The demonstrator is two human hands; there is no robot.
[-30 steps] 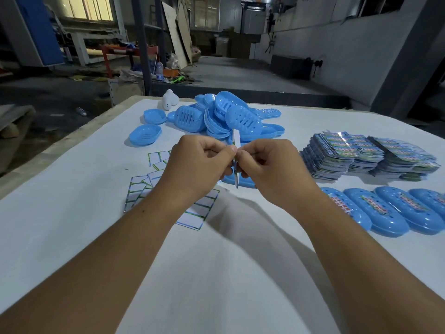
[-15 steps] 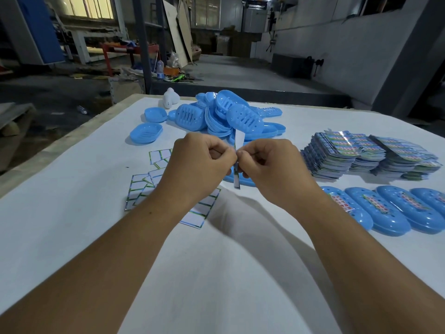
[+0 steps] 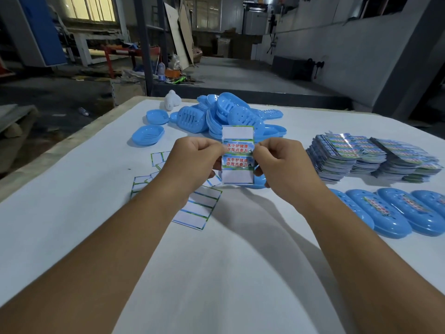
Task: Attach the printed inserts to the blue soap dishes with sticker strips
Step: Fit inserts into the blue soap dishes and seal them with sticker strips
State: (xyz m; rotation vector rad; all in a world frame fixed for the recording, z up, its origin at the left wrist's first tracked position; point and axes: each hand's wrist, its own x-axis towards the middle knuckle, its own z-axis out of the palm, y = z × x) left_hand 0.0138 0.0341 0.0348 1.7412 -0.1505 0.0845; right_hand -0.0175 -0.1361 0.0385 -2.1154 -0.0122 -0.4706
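Holding the sticker sheet (image 3: 238,155) up off the counter (image 3: 72,213), you've got your left hand (image 3: 192,162) pinching its left edge and your right hand (image 3: 281,165) pinching its right edge, fingers (image 3: 261,147) curled in tight at the upper of the two printed strips. Two strips are left in the middle of the sheet; the bands above and below them are bare white backing.

Reading off each strip in red: "洗手护健康" over "你我共参与". No brand name that I can make out.

Just behind the sheet sits the loose pile of soap dishes (image 3: 228,116), and one dish (image 3: 258,182) lies right under the sheet's lower edge, likely the one waiting. To the right of the sheet, the stacks of printed inserts (image 3: 361,157); nearer you from those, a row of finished dishes (image 3: 395,213) with inserts already on. To the left of the sheet, spent backing sheets (image 3: 197,208) lie scattered flat.

Now the risks, as I judge them. Peel too fast from that corner and the strip could tear, or curl back and stick to itself. Let the sticky side brush your fingers and it may lose tack. And with both hands busy on the sheet, nothing is steadying the dish, so a strip laid crooked could leave the insert skewed or lifting at one end.
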